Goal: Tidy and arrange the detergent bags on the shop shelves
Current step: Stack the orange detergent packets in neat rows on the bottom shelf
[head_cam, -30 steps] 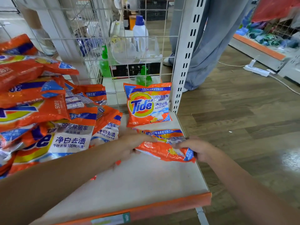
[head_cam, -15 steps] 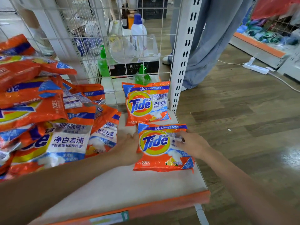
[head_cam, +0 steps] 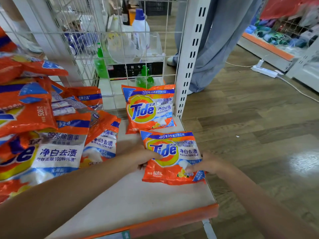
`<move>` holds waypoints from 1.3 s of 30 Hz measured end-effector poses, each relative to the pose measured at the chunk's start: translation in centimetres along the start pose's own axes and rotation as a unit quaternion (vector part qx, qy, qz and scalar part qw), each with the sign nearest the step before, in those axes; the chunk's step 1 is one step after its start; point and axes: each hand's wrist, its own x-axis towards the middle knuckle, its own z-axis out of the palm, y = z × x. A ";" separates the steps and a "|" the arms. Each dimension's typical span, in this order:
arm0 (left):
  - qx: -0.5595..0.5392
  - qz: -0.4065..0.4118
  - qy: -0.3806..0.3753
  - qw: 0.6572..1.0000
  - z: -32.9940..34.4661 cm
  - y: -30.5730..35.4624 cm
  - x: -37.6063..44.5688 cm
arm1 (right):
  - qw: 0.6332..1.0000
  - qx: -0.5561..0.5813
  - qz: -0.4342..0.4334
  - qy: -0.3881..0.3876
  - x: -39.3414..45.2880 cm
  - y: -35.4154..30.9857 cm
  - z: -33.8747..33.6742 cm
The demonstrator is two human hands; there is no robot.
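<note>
- Since the earlier frames, the front bag point(head_cam: 172, 157) has gone from lying crumpled and edge-on between the hands to lying flat, face up, with its print readable, a little nearer the shelf's front edge than half a second ago.
- White shelf point(head_cam: 131, 202), orange-trimmed at the near edge: it carries all the detergent bags, and a wide bare stretch lies near the person.
- Loose heap of bags point(head_cam: 43, 131) on the left: tilted and overlapping every way, clearly not yet sorted.
- Back bag point(head_cam: 149, 108), far right: leaning upright against the wire grid beside the slotted post; the front bag lies just near of it, their edges touching or almost so.
- Left hand point(head_cam: 146, 156): grips the front bag's left edge, thumb over the printed face.
- Right hand point(head_cam: 205, 163): holds the bag's right side, fingers laid on the face; whether the thumb curls under is hidden.
- Step in hand, as I judge it: squaring this second bag into a right-hand row. Next it wants letting go, then a reach left to draw one bag from the heap without dragging its neighbours.
</note>
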 end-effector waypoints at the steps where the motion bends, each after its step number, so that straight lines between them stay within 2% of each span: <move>1: 0.001 -0.001 0.006 1.000 0.1 0.1 -0.1 | 1.000 0.029 0.003 0.009 -0.2 0.3 -0.1; 5: -0.053 0.017 -0.010 0.998 0.4 0.3 -0.9 | 0.993 0.062 0.050 0.089 0.2 0.6 0.3; 7: -0.077 0.056 -0.014 0.995 0.3 0.7 -1.2 | 0.990 0.098 0.028 0.099 0.1 -0.3 0.5; 9: -0.069 0.109 0.016 0.992 -0.6 1.4 -1.6 | 0.985 0.149 -0.012 0.090 -0.2 -1.1 0.5; 11: -0.057 0.128 0.044 0.989 -2.1 1.7 -1.8 | 0.981 0.173 -0.041 0.076 -0.5 -1.4 0.2; 13: -0.023 0.106 0.054 0.993 -3.4 0.7 -1.6 | 0.990 0.120 -0.034 0.070 -0.5 -1.2 0.2; 16: 0.047 0.009 0.012 0.999 -4.0 -1.4 -1.1 | 0.997 0.047 0.020 0.050 0.0 -1.1 0.9; 19: 0.052 -0.001 0.033 0.998 -4.1 -1.1 -0.2 | 0.996 0.023 0.040 0.082 0.8 -1.5 1.3; 22: -0.002 0.008 0.092 0.996 -4.1 -0.9 1.3 | 0.990 0.081 0.052 0.098 1.8 -2.2 1.4; 25: -0.008 0.034 0.137 0.990 -3.7 -1.3 2.1 | 0.981 0.166 0.066 0.071 2.3 -3.1 2.4; 27: 0.011 0.061 0.154 0.986 -3.7 -1.2 1.8 | 0.971 0.230 0.043 0.042 2.2 -3.6 2.8; 29: 0.046 0.093 0.173 0.979 -4.3 -0.6 1.0 | 0.969 0.243 0.003 0.035 2.0 -4.0 2.4; 32: 0.013 0.189 0.160 0.969 -5.3 1.4 -0.8 | 0.961 0.259 -0.075 0.064 2.5 -5.2 1.2; 34: -0.007 0.225 0.197 0.954 -6.3 3.5 -0.9 | 0.949 0.275 -0.124 0.089 3.7 -6.7 0.6; 36: 0.010 0.219 0.257 0.941 -7.4 5.4 0.2 | 0.952 0.236 -0.145 0.133 5.8 -8.2 0.5; 39: 0.071 0.160 0.267 0.948 -7.5 6.5 2.3 | 0.967 -0.018 -0.065 0.244 8.6 -8.9 0.3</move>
